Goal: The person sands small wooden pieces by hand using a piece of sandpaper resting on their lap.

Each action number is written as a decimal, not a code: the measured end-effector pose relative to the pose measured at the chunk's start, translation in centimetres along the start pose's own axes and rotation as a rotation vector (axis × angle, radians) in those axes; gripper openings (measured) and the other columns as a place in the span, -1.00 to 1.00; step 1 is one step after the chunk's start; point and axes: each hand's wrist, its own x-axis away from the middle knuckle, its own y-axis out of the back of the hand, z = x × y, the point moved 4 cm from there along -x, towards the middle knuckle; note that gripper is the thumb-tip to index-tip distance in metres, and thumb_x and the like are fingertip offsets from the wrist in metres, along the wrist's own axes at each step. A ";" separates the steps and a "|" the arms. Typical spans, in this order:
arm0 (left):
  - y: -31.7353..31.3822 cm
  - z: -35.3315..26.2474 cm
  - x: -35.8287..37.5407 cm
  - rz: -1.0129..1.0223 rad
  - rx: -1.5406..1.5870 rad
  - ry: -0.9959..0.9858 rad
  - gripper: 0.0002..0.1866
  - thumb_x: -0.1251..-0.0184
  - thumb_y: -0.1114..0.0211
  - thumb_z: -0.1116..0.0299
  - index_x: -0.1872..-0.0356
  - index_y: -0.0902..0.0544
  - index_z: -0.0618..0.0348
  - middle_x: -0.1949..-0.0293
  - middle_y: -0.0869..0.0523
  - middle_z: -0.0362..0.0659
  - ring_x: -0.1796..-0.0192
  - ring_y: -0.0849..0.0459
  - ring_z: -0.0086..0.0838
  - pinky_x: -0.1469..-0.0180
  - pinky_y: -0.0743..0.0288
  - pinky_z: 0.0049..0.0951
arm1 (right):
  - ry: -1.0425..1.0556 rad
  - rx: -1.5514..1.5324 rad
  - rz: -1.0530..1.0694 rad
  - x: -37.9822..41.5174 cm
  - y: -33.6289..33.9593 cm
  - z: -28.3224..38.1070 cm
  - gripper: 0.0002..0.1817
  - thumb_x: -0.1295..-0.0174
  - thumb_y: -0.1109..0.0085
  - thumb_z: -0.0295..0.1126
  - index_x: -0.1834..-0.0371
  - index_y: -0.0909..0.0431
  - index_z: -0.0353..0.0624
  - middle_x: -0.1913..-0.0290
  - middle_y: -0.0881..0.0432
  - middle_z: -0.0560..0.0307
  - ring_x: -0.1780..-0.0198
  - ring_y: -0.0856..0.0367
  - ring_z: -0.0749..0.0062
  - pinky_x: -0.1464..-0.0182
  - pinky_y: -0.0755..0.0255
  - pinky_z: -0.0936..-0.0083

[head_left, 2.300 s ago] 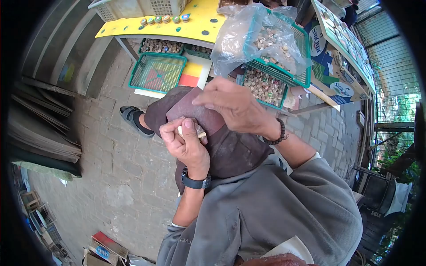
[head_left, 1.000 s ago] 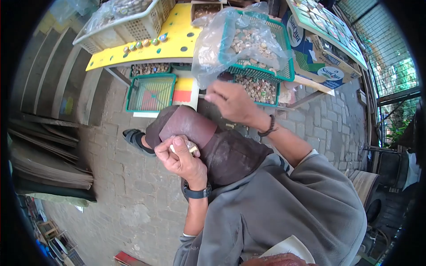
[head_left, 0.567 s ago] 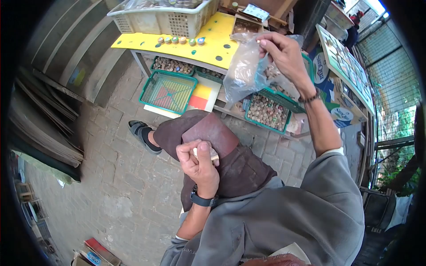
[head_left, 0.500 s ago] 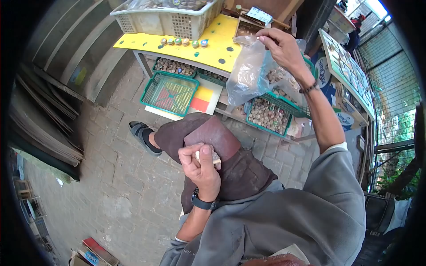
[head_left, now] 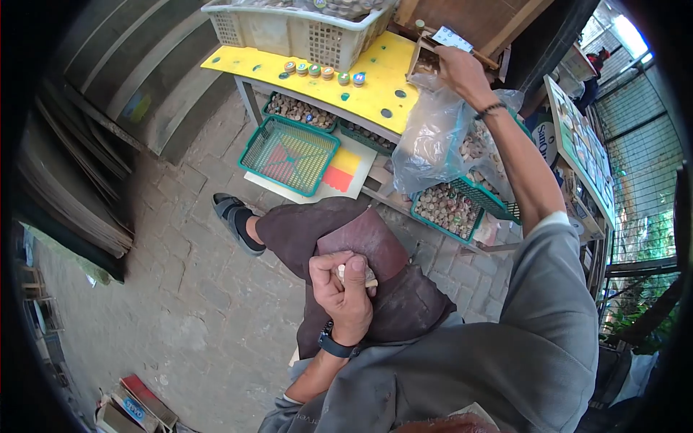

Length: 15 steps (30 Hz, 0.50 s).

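Observation:
My left hand (head_left: 342,297), with a watch at its wrist, is closed around small pale pieces (head_left: 368,277) that look like wood. It rests over a brown leather patch (head_left: 364,244) on my trouser leg. My right hand (head_left: 462,72) reaches to a small wooden box (head_left: 421,58) at the far end of the yellow table (head_left: 372,83); its fingertips are hidden at the box. Just below hangs a clear plastic bag (head_left: 433,137). A row of small round discs with coloured, lettered tops (head_left: 328,73) stands along the table.
A large cream crate (head_left: 289,36) full of small pieces sits on the table. Underneath are a green basket (head_left: 245,155) with little in it and a green basket of round wooden pieces (head_left: 442,206). Boards (head_left: 68,173) lean at the left; a cardboard box (head_left: 137,408) lies behind.
My right hand has moved from above the plastic bag to the small wooden box. My left hand keeps its grip on the pale pieces. The view has shifted slightly.

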 end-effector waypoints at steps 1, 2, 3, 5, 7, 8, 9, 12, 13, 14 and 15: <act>0.0 0.0 0.0 0.014 -0.013 -0.009 -0.82 -0.52 -0.27 0.40 0.11 -0.42 0.15 0.40 -0.64 -0.17 0.56 -0.50 -0.67 0.59 -0.37 -0.65 | -0.011 -0.093 -0.065 1.2 1.7 0.4 -0.79 -0.32 -0.07 -0.43 0.09 -0.62 -0.28 0.17 -0.72 -0.22 0.14 -0.72 -0.11 0.13 -0.58 0.15; 0.0 0.0 -0.1 0.031 -0.026 -0.019 -0.82 -0.54 -0.25 0.35 0.13 -0.41 0.13 0.39 -0.63 -0.15 0.56 -0.50 -0.65 0.61 -0.37 -0.65 | -0.023 -0.185 -0.131 2.5 3.6 0.9 -0.77 -0.35 -0.09 -0.40 0.08 -0.65 -0.29 0.18 -0.74 -0.21 0.18 -0.73 -0.05 0.14 -0.58 0.21; 0.0 0.0 -0.1 0.030 -0.025 -0.014 -0.82 -0.54 -0.25 0.35 0.13 -0.41 0.13 0.39 -0.63 -0.15 0.56 -0.50 -0.65 0.61 -0.37 -0.65 | -0.063 -0.320 -0.139 3.9 5.3 1.7 -0.77 -0.35 -0.09 -0.37 0.11 -0.67 -0.26 0.22 -0.73 -0.18 0.20 -0.73 -0.04 0.14 -0.57 0.21; -0.1 -0.1 0.0 0.024 -0.029 -0.024 -0.83 -0.55 -0.24 0.36 0.13 -0.41 0.13 0.39 -0.62 -0.14 0.57 -0.49 -0.65 0.61 -0.35 -0.64 | -0.171 -0.541 -0.032 7.5 8.8 4.0 -0.76 -0.36 -0.10 -0.34 0.12 -0.70 -0.23 0.29 -0.71 -0.14 0.24 -0.72 -0.01 0.13 -0.55 0.25; 0.0 -0.1 0.0 0.028 -0.013 -0.017 -0.83 -0.55 -0.23 0.36 0.12 -0.41 0.13 0.39 -0.61 -0.14 0.57 -0.48 -0.65 0.62 -0.34 -0.64 | -0.174 -0.664 0.081 11.5 12.4 7.8 -0.77 -0.36 -0.14 -0.34 0.11 -0.71 -0.23 0.31 -0.70 -0.07 0.24 -0.70 0.04 0.13 -0.55 0.32; 0.0 -0.1 0.1 0.030 0.005 -0.014 -0.84 -0.55 -0.22 0.36 0.12 -0.40 0.14 0.39 -0.61 -0.13 0.57 -0.47 -0.65 0.62 -0.33 -0.64 | -0.109 -0.707 0.089 13.4 14.0 10.3 -0.79 -0.35 -0.18 -0.35 0.12 -0.71 -0.23 0.31 -0.70 -0.03 0.23 -0.70 0.07 0.13 -0.55 0.35; 0.2 0.1 0.3 0.020 -0.026 -0.005 -0.83 -0.57 -0.21 0.35 0.12 -0.39 0.14 0.38 -0.60 -0.14 0.57 -0.48 -0.64 0.62 -0.33 -0.64 | -0.063 -0.780 0.132 15.0 15.7 12.7 -0.82 -0.31 -0.23 -0.40 0.11 -0.70 -0.23 0.27 -0.71 -0.03 0.18 -0.70 0.06 0.09 -0.55 0.34; 0.0 0.1 0.1 0.009 -0.035 -0.006 -0.82 -0.58 -0.20 0.33 0.12 -0.38 0.15 0.37 -0.61 -0.13 0.57 -0.49 -0.63 0.61 -0.34 -0.63 | 0.058 -0.917 0.171 18.7 17.0 18.5 -0.78 -0.22 -0.34 -0.49 0.07 -0.68 -0.24 0.17 -0.72 -0.03 0.10 -0.71 0.05 0.04 -0.57 0.31; -0.1 0.2 0.1 0.004 0.011 0.014 -0.81 -0.58 -0.20 0.32 0.12 -0.38 0.15 0.37 -0.62 -0.13 0.57 -0.49 -0.63 0.61 -0.35 -0.63 | 0.131 -0.932 0.103 19.5 17.2 20.0 -0.72 -0.17 -0.39 -0.53 0.03 -0.67 -0.24 0.11 -0.72 -0.04 0.07 -0.71 0.03 0.02 -0.58 0.29; -0.2 0.3 0.1 -0.004 0.061 0.020 -0.81 -0.59 -0.20 0.32 0.11 -0.38 0.15 0.36 -0.63 -0.12 0.56 -0.50 -0.64 0.59 -0.36 -0.63 | 0.132 -0.980 0.138 20.2 17.0 21.1 -0.72 -0.17 -0.39 -0.53 0.03 -0.67 -0.24 0.11 -0.72 -0.04 0.07 -0.71 0.03 0.02 -0.58 0.29; -0.4 0.6 0.1 -0.010 0.093 0.010 -0.81 -0.58 -0.21 0.32 0.11 -0.38 0.15 0.35 -0.63 -0.12 0.56 -0.49 -0.64 0.59 -0.36 -0.64 | 0.149 -1.015 0.139 20.4 16.9 22.0 -0.66 -0.14 -0.42 -0.53 -0.01 -0.66 -0.25 0.07 -0.70 -0.06 0.05 -0.70 0.01 0.02 -0.59 0.29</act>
